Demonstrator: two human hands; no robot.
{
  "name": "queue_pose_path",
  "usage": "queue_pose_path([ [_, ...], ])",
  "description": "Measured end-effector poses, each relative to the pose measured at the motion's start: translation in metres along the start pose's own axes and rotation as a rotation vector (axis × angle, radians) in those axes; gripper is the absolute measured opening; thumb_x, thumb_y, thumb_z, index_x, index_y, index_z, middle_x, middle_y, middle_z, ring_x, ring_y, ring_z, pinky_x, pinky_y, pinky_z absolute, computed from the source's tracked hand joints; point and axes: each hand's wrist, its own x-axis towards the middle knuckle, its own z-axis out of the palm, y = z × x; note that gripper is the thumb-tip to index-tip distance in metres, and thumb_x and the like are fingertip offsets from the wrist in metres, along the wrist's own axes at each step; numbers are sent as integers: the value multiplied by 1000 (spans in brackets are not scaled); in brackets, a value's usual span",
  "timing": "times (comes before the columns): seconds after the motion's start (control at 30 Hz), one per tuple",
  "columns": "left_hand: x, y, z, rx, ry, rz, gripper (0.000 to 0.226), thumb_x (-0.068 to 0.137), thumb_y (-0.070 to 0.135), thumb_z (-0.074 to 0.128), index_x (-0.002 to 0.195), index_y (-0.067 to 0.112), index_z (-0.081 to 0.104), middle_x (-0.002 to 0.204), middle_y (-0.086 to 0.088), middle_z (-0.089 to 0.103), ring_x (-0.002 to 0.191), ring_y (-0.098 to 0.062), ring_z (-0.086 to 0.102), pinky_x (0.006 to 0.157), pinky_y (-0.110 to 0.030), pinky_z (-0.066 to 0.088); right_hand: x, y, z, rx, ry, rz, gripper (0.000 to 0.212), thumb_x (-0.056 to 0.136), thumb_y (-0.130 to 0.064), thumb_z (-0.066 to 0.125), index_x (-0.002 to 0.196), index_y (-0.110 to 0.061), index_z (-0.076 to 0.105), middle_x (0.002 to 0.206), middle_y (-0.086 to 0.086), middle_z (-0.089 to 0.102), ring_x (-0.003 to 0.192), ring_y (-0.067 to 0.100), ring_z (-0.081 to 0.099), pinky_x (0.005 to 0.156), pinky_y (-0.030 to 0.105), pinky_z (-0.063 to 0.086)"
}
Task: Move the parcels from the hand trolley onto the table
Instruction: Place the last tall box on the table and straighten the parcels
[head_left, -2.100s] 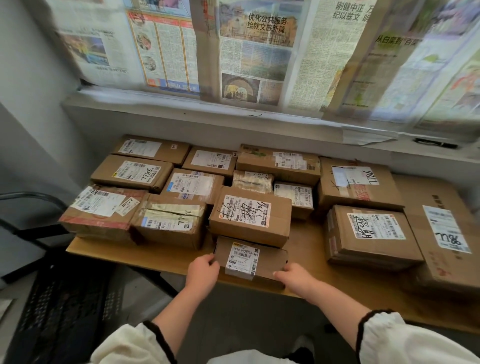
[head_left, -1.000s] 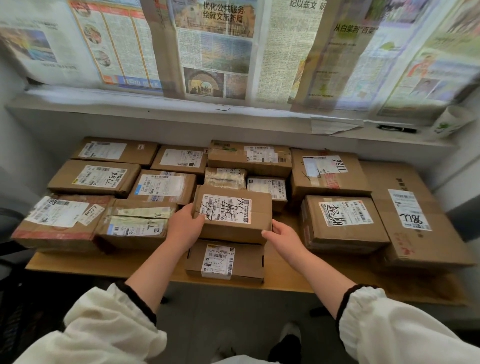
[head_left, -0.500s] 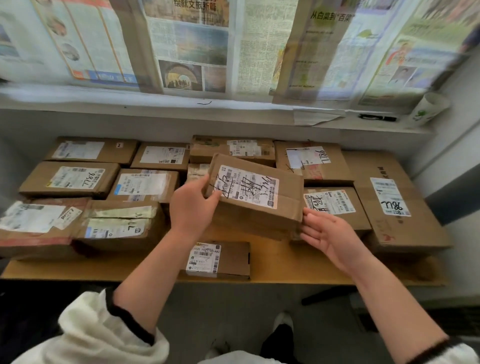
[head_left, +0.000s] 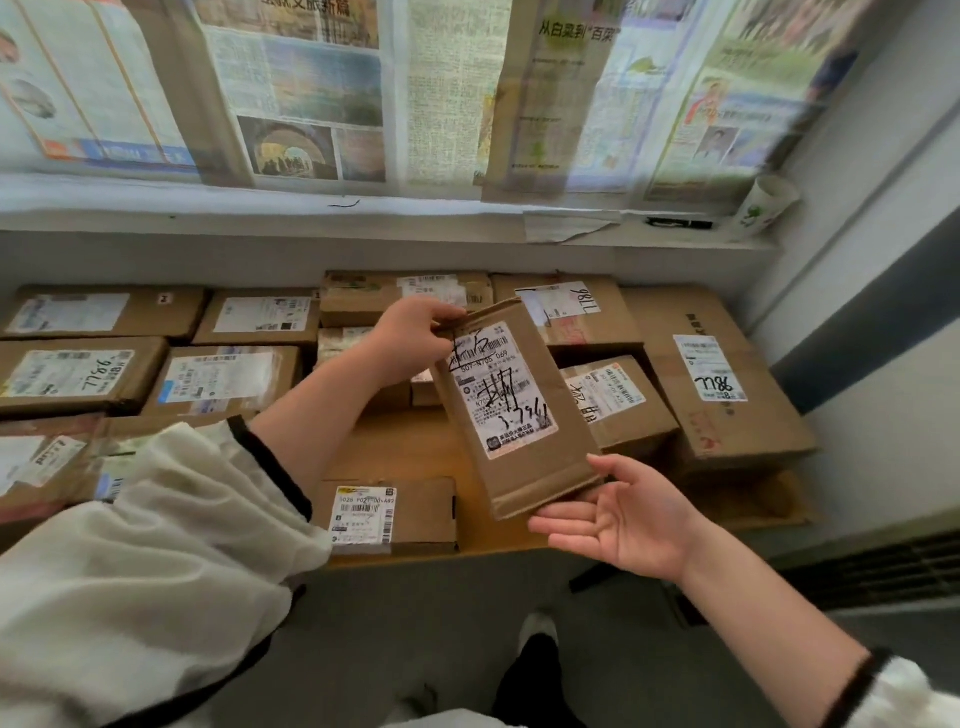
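- Holding up a brown cardboard parcel with a white label and black handwriting (head_left: 514, 410), in the air above the bare middle of the light wooden table (head_left: 395, 447), tilted steeply, label towards the camera
- Gripping its upper short end with the left hand (head_left: 410, 340), thumb and fingers curled over the edge; seemingly carrying the weight alone
- Keeping the right hand (head_left: 623, 519) flat and wide, palm up, just under the lower end; touching the corner or only very near, cannot tell
- One second ago lying flat on the table among the other parcels, a hand at each side; half a second ago raised and tilted between both hands; now turned almost on end and released by the right hand
- Means a rearranging, not a new delivery: taken from the table itself, not from the hand trolley, out of view here
- Left free by this: a bare patch of wood behind the small flat brown parcel with a barcode label (head_left: 410, 514) at the front edge
- Probably to be set down again in another direction, to save room; better with the open hand supporting first, for risk of slipping from a one-end grip
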Motion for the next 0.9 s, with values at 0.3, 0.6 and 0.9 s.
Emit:
queue_pose_path([
  [0.3, -9, -8, 6, 84, -22, -5, 47, 84, 1, 58, 129, 15, 57, 124, -3, 58, 105, -15, 51, 89, -25, 43, 9, 20, 0, 16, -15, 69, 59, 78, -34, 56, 128, -7, 44, 122, 31, 57, 110, 43, 59, 86, 49, 54],
  [0.6, 4, -20, 48, 66, -101, -107, 47, 90, 8, 53, 136, 20, 50, 136, -2, 48, 108, -12, 46, 81, -20, 36, 29, 29, -17, 148, 40, 110, 68, 74, -31, 60, 131, -2, 38, 120, 34, 57, 107, 46, 59, 88, 51, 50],
  [0.9, 34, -23, 72, 16, -90, -115, 46, 88, 9, 58, 131, 22, 54, 134, 0, 51, 121, -17, 48, 101, -36, 44, 35, 14, -33, 144, 55, 106, 81, 75, -32, 59, 143, 0, 28, 123, 33, 55, 109, 44, 59, 90, 50, 50],
])
